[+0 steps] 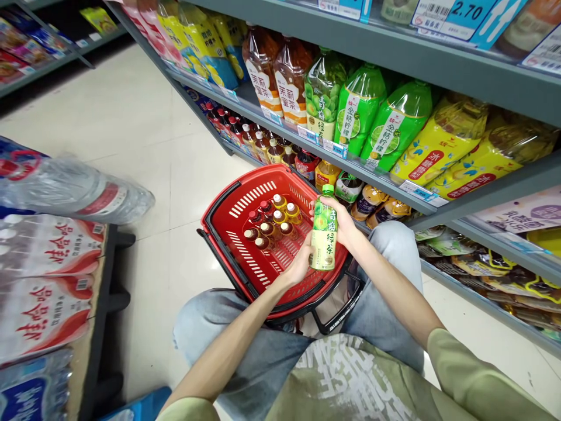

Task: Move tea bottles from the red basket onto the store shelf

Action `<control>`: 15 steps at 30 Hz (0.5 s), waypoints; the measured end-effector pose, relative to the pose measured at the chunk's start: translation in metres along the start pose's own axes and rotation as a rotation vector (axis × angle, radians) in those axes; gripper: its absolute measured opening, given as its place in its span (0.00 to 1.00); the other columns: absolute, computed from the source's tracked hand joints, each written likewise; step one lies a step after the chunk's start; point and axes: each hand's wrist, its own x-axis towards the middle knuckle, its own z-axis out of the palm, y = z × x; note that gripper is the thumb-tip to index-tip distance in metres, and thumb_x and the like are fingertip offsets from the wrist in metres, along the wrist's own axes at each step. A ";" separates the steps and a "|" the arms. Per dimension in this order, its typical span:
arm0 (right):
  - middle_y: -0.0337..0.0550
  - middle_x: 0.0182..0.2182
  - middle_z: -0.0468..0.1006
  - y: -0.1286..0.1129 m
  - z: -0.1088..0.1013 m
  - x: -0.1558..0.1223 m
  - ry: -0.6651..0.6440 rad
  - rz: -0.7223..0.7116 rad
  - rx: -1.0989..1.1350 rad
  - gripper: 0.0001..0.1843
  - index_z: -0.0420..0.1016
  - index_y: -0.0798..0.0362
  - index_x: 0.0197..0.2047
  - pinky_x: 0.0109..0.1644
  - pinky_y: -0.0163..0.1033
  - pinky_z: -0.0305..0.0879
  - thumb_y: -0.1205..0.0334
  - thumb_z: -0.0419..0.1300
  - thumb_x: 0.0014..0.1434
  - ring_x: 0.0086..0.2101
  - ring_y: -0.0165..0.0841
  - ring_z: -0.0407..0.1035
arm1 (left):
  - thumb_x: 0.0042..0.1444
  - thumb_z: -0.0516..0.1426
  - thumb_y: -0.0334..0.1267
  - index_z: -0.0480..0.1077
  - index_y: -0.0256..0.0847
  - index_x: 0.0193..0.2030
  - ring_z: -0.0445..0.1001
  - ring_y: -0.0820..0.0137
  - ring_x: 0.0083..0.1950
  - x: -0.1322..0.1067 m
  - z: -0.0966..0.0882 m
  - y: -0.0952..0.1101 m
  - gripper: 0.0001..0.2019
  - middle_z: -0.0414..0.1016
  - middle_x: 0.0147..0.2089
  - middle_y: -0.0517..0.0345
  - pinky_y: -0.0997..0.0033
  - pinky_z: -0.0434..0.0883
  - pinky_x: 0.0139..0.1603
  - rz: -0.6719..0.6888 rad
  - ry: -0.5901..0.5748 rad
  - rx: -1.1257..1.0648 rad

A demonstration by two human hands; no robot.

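Note:
A bottle of green tea [324, 234] with a green cap and a green and cream label is held tilted between both my hands, above the right side of a red shopping basket [232, 202]. My left hand [301, 262] grips its lower left side. Around its upper part, just under the cap, my right hand [340, 221] is closed. Inside the basket several drink bottles [277, 219] stand upright, some with pale or yellow caps and some with dark red ones. The basket sits between my bent knees.
Shelves on the right hold large tea bottles [359, 111], yellow drink packs [442, 140] and rows of small bottles [263, 143] low down. Shrink-wrapped water packs [44, 298] are stacked at left, with a large wrapped bottle pack [87, 187] above. Tiled floor [149, 146] lies between.

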 end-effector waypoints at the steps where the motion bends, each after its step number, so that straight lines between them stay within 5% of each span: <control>1: 0.37 0.29 0.81 0.000 0.000 0.000 0.006 -0.002 -0.002 0.17 0.74 0.51 0.37 0.27 0.34 0.74 0.58 0.73 0.46 0.26 0.32 0.76 | 0.56 0.50 0.40 0.61 0.44 0.67 0.61 0.55 0.70 0.000 0.000 0.000 0.30 0.65 0.70 0.55 0.52 0.58 0.71 0.003 0.002 0.001; 9: 0.37 0.27 0.80 0.004 0.000 0.002 0.040 -0.001 0.003 0.16 0.73 0.51 0.36 0.26 0.34 0.73 0.57 0.72 0.46 0.25 0.32 0.75 | 0.69 0.44 0.55 0.63 0.41 0.66 0.66 0.56 0.67 0.003 -0.001 -0.001 0.28 0.70 0.67 0.50 0.53 0.59 0.71 0.033 0.100 0.184; 15: 0.37 0.29 0.81 0.006 0.000 0.002 0.050 0.016 0.006 0.16 0.75 0.52 0.38 0.25 0.34 0.72 0.58 0.72 0.47 0.24 0.30 0.74 | 0.68 0.41 0.63 0.65 0.40 0.65 0.71 0.56 0.63 0.001 0.000 0.002 0.33 0.73 0.64 0.48 0.54 0.64 0.67 0.011 0.124 0.224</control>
